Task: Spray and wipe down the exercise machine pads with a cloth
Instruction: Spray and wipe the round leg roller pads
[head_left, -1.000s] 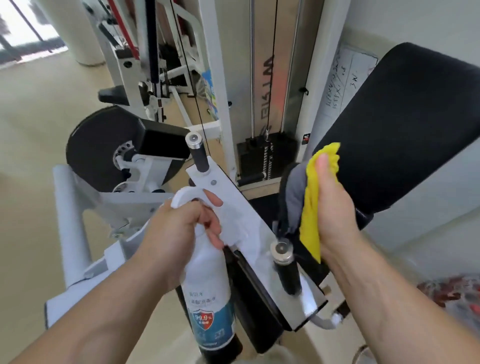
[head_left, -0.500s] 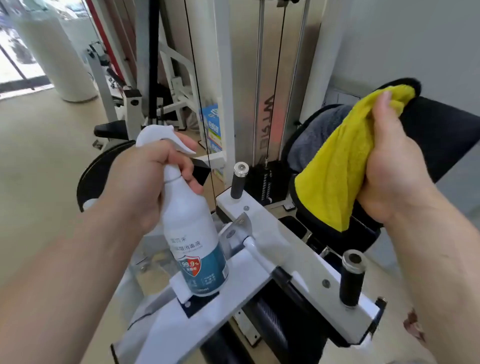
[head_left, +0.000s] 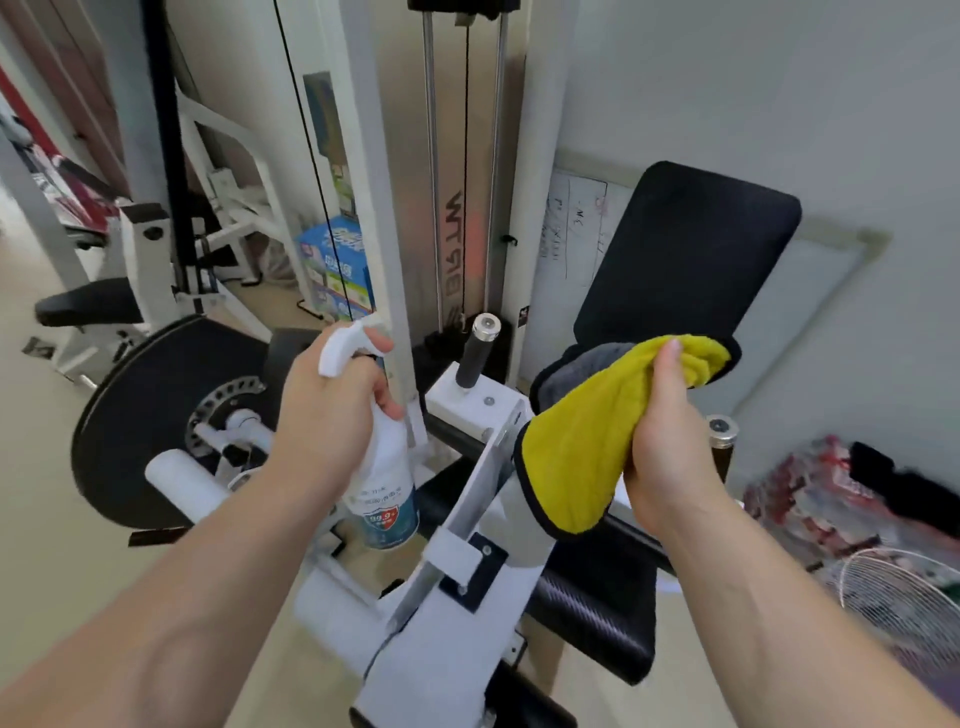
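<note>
**Gym corner: bottle and cloth held up to the pad**

Pale floor (head_left: 47, 519) runs under the white frame (head_left: 447, 623). The left hand (head_left: 332, 415) is wrapped round the bottle (head_left: 387, 499), one finger by the trigger, probably ready to spray. The right hand (head_left: 665, 457) clutches the bunched cloth (head_left: 576, 452), ready to wipe. Behind it the black pad (head_left: 685, 249) stands tilted against a grey wall (head_left: 753, 78).

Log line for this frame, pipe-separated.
left hand: grips spray bottle | right hand: grips yellow cloth at lower edge of black pad | cloth-pad contact: cannot tell

Blue carton (head_left: 337, 270), scribbled whiteboard (head_left: 571, 234), wire fan grille (head_left: 901, 597) — lower right
</note>
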